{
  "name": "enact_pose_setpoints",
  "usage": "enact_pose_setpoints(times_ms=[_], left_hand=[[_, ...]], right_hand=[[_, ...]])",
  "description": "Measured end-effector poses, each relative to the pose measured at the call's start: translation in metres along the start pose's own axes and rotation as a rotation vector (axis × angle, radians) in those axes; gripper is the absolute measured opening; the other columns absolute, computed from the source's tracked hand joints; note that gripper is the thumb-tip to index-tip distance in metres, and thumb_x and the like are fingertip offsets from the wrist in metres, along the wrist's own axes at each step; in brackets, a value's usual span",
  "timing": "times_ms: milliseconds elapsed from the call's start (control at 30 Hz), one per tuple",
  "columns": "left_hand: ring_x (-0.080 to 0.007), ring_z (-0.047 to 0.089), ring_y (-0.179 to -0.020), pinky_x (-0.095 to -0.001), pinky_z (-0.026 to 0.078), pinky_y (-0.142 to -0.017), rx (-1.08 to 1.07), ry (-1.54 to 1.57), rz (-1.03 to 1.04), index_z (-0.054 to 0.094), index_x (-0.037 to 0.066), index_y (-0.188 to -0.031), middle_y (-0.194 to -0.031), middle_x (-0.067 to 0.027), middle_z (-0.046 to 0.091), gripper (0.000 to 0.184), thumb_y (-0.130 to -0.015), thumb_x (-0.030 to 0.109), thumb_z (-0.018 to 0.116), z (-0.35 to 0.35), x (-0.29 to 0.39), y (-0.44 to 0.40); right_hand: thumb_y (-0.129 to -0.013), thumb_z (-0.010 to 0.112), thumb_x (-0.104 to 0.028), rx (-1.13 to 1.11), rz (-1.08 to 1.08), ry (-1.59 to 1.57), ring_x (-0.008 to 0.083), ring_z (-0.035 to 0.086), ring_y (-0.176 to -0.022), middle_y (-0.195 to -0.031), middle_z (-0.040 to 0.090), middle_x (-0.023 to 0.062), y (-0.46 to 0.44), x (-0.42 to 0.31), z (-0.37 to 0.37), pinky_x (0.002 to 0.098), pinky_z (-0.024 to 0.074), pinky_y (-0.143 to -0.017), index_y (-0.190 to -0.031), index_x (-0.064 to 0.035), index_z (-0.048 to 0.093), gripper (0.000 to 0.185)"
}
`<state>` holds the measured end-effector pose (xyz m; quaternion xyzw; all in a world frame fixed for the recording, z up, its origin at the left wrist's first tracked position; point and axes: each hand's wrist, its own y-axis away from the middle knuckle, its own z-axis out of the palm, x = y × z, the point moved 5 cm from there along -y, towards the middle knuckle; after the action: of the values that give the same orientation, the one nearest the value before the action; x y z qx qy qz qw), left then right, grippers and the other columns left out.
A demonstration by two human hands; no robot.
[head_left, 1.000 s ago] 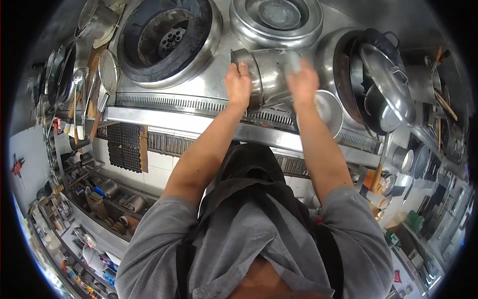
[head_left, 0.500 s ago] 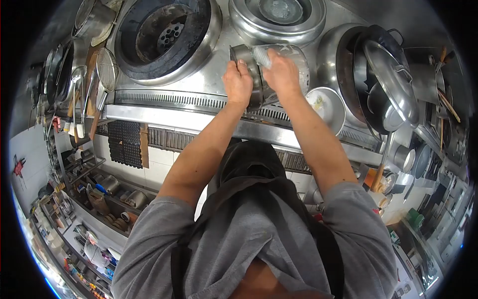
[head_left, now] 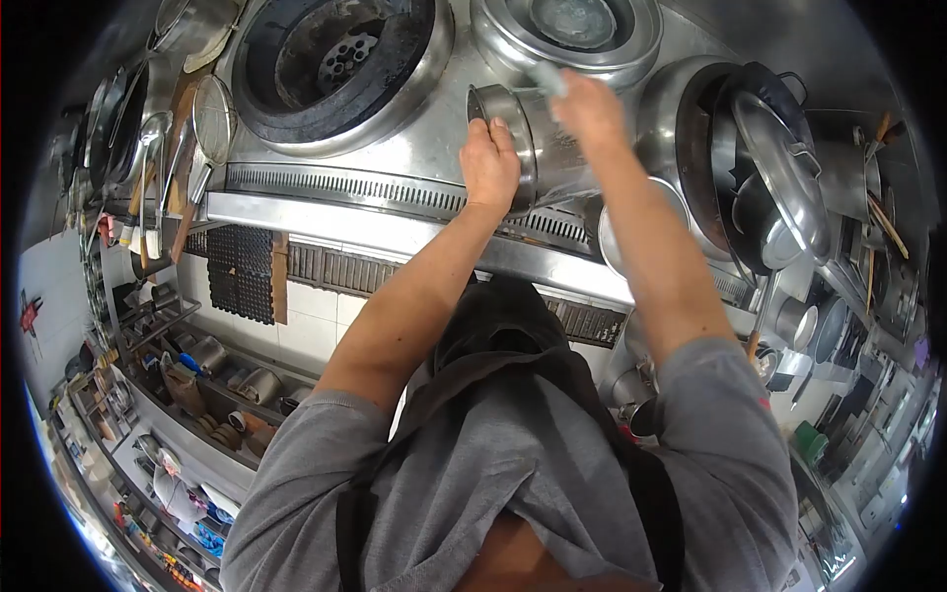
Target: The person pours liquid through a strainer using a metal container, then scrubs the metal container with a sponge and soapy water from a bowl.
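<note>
A steel pot (head_left: 557, 153) lies tipped on its side at the stove's front, its rim toward the left. My left hand (head_left: 490, 163) grips that rim, fingers over the edge. Above the pot's right part, my right hand (head_left: 589, 111) is closed round a pale grey-white scrubbing pad (head_left: 546, 79), slightly blurred. Partly behind my right forearm stands a white-lined bowl (head_left: 617, 237), close to the pot's right end. Whether the pad touches the pot I cannot tell.
A black burner ring (head_left: 261, 84) is at the upper left, and a round steel basin (head_left: 493, 44) at the top centre. A wok with a steel lid (head_left: 767, 158) stands at the right. Strainers (head_left: 212, 120) and ladles hang at the left.
The pad and my right hand went from the pot's right part toward its rim, then up and to the right. My left hand keeps its hold on the rim.
</note>
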<state>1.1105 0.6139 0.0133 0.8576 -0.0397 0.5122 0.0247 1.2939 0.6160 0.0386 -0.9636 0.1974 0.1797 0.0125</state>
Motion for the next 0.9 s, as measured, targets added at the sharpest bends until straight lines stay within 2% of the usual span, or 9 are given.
enact_pose_setpoints(times_ms=[133, 267, 433, 500, 533, 567, 700, 767, 900], left_hand=[[-0.0490, 0.057, -0.076, -0.0520, 0.043, -0.069, -0.037, 0.008, -0.024, 0.054, -0.004, -0.081, -0.078, -0.0296, 0.061, 0.032, -0.095, 0.025, 0.049, 0.001, 0.001, -0.012], [-0.0511, 0.059, -0.080, -0.0548, 0.045, -0.075, -0.048, -0.102, 0.057, 0.058, -0.004, -0.081, -0.080, -0.0320, 0.062, 0.031, -0.093, 0.023, 0.049, 0.009, 0.003, -0.047], [-0.0462, 0.059, -0.101, -0.0490, 0.044, -0.093, -0.184, -0.209, -0.024, 0.065, -0.007, -0.096, -0.100, -0.0319, 0.063, 0.041, -0.092, 0.029, 0.045, 0.021, 0.010, -0.083], [-0.0459, 0.058, -0.104, -0.0480, 0.043, -0.094, -0.211, -0.222, -0.039, 0.065, -0.006, -0.097, -0.103, -0.0313, 0.063, 0.042, -0.092, 0.031, 0.046, 0.022, 0.010, -0.089], [-0.0455, 0.056, -0.107, -0.0469, 0.041, -0.095, -0.233, -0.220, -0.054, 0.064, -0.006, -0.097, -0.106, -0.0307, 0.062, 0.042, -0.091, 0.032, 0.047, 0.024, 0.010, -0.090], [-0.0453, 0.056, -0.107, -0.0467, 0.041, -0.096, -0.238, -0.205, -0.072, 0.065, -0.006, -0.095, -0.108, -0.0298, 0.062, 0.041, -0.091, 0.031, 0.048, 0.026, 0.009, -0.091], [-0.0384, 0.061, -0.102, -0.0435, 0.044, -0.092, -0.209, -0.197, -0.077, 0.065, -0.006, -0.098, -0.107, -0.0228, 0.066, 0.045, -0.092, 0.036, 0.050, 0.028, 0.000, -0.095], [-0.0257, 0.061, -0.094, -0.0375, 0.045, -0.085, -0.306, 0.449, -0.309, 0.064, -0.006, -0.103, -0.102, -0.0125, 0.067, 0.052, -0.093, 0.044, 0.052, 0.036, -0.021, -0.093], [-0.0214, 0.059, -0.098, -0.0331, 0.043, -0.090, -0.460, 0.572, -0.406, 0.060, -0.007, -0.118, -0.107, -0.0113, 0.066, 0.064, -0.094, 0.051, 0.050, 0.000, -0.040, -0.038]], right_hand=[[-0.075, 0.067, -0.018, 0.147, 0.069, 0.051, 0.0366, 0.066, -0.087, -0.090, 0.069, 0.0182, 0.002, 0.011, -0.005, 0.0473, 0.0521, -0.078, -0.100, -0.0078, 0.062, 0.027], [-0.074, 0.069, -0.015, 0.237, -0.047, -0.146, 0.0397, 0.065, -0.083, -0.092, 0.065, 0.0210, 0.063, -0.026, 0.013, 0.0485, 0.0520, -0.074, -0.100, -0.0066, 0.057, 0.030], [-0.069, 0.071, -0.011, 0.334, -0.172, -0.304, 0.0403, 0.064, -0.085, -0.092, 0.064, 0.0211, 0.116, -0.014, 0.025, 0.0459, 0.0523, -0.076, -0.101, -0.0058, 0.057, 0.035], [-0.068, 0.074, -0.012, 0.358, 0.050, -0.178, 0.0398, 0.063, -0.087, -0.091, 0.064, 0.0202, 0.100, 0.018, 0.011, 0.0448, 0.0516, -0.078, -0.101, -0.0044, 0.057, 0.038], [-0.073, 0.072, -0.011, 0.506, 0.102, -0.193, 0.0445, 0.061, -0.086, -0.092, 0.064, 0.0239, 0.089, 0.037, 0.003, 0.0470, 0.0494, -0.075, -0.093, 0.0001, 0.059, 0.026], [-0.075, 0.073, -0.013, 0.413, 0.152, -0.154, 0.0444, 0.060, -0.087, -0.092, 0.064, 0.0235, 0.081, 0.048, -0.003, 0.0474, 0.0481, -0.077, -0.094, 0.0004, 0.058, 0.028], [-0.077, 0.072, -0.014, 0.458, 0.145, -0.140, 0.0443, 0.059, -0.091, -0.092, 0.064, 0.0239, 0.083, 0.040, -0.009, 0.0483, 0.0465, -0.079, -0.097, 0.0003, 0.056, 0.029], [-0.078, 0.071, -0.016, 0.394, 0.215, -0.118, 0.0440, 0.058, -0.095, -0.093, 0.064, 0.0242, 0.081, 0.042, -0.009, 0.0491, 0.0451, -0.082, -0.100, -0.0006, 0.056, 0.031], [-0.078, 0.071, -0.017, 0.385, 0.242, -0.058, 0.0409, 0.062, -0.090, -0.090, 0.065, 0.0222, 0.073, 0.040, -0.011, 0.0485, 0.0480, -0.078, -0.097, -0.0011, 0.056, 0.029]])
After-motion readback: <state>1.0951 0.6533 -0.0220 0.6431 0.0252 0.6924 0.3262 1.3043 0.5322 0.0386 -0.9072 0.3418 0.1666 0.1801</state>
